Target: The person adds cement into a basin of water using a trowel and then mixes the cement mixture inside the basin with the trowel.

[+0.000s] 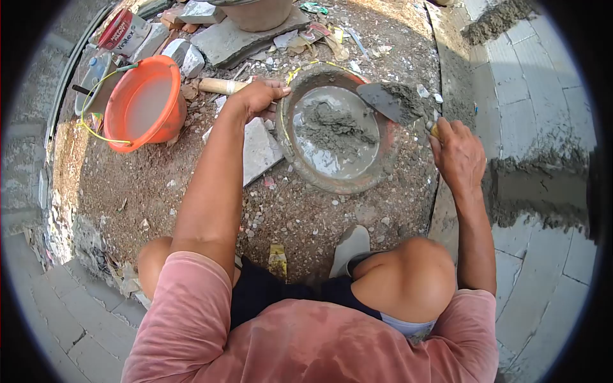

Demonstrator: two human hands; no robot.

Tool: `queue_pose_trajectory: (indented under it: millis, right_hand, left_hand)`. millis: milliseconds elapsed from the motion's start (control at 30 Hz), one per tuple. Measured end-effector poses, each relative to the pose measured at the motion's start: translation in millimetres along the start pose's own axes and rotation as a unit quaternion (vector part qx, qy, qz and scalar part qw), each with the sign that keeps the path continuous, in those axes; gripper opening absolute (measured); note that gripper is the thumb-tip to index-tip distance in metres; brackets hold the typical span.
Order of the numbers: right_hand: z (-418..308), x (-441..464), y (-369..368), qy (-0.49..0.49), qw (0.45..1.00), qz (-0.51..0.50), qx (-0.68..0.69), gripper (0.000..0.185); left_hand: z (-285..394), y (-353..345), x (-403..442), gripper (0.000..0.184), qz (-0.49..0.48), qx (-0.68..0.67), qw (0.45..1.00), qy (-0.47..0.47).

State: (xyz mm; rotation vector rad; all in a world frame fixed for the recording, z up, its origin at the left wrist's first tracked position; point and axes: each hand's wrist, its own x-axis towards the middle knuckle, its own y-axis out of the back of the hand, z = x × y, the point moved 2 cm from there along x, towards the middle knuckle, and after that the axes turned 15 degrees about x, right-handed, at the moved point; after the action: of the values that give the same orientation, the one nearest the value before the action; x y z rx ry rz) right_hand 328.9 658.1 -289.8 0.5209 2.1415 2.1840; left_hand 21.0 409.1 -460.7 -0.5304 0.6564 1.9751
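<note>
My right hand (461, 153) is closed around the handle of a pointing trowel (381, 104), held over the right rim of a round basin. Grey mortar clings to the blade. The basin (287, 142) stands on the ground before my knees, with watery liquid and a lump of wet mortar (335, 124) inside. At its upper left rim my left hand (258, 99) grips the edge, thumb on top and the other fingers partly hidden. A wooden handle (220, 86) lies just behind my left wrist; its far end is hidden.
An orange bucket (177, 105) of cloudy water stands at left, beside a paint bucket (124, 35). Broken slabs (246, 41) and rubble lie behind, with another mortar-stained container (258, 16) on top. Grey block walls (530, 83) with fresh mortar run along the right.
</note>
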Motion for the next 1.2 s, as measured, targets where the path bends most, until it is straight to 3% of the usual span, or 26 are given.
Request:
queue_pose_trajectory:
  millis: [133,200,233,300,400,500,700,933,1033,1167,1200]
  right_hand:
    - [33.6,-32.1,12.7,-0.185,0.979,0.037,0.071,0.030]
    - [73.5,-67.9,-3.0,-0.298,0.940,-0.028,0.160,0.029]
    - [95.7,-93.0,-13.2,-0.360,0.909,-0.051,0.206,0.028]
    - [137.4,-150.9,-58.2,-0.533,0.743,-0.058,0.400,0.029]
    - [180.2,-205.7,-124.6,-0.547,0.671,-0.017,0.500,0.030]
    - [190.1,-201.8,-153.6,-0.571,0.562,0.023,0.598,0.025]
    - [241.7,-168.2,-191.6,-0.514,0.648,-0.049,0.560,0.020]
    - [288.1,-149.3,-215.8,-0.545,0.581,-0.009,0.604,0.021]
    - [311.9,-136.9,-233.7,-0.561,0.588,-0.001,0.583,0.026]
    - [332.4,-130.8,-238.5,-0.598,0.514,0.068,0.611,0.023]
    - [333.2,-132.9,-241.3,-0.583,0.444,0.112,0.671,0.019]
  left_hand:
    - [-2.2,4.7,2.7,0.024,0.030,0.030,0.999,0.005]
    - [-1.8,2.2,3.5,0.026,0.023,0.039,0.999,0.002]
    - [-0.9,3.5,4.3,0.027,0.005,0.040,0.999,-0.003]
    - [10.1,-3.3,-6.0,0.019,0.027,0.031,0.999,-0.005]
    - [5.8,-2.1,-5.1,0.019,0.034,0.011,0.999,0.004]
    - [8.3,-0.9,-6.0,0.020,0.029,0.001,1.000,0.006]
    - [19.0,-8.1,-14.5,0.021,0.061,0.016,0.997,0.031]
    - [25.6,-14.9,-17.7,0.025,0.081,0.003,0.996,0.036]
    - [25.3,-12.5,-16.4,0.025,0.078,0.012,0.996,0.038]
    - [34.1,-19.0,-21.2,0.027,0.071,0.021,0.996,0.042]
    - [33.8,-17.9,-20.9,0.027,0.075,0.025,0.996,0.042]
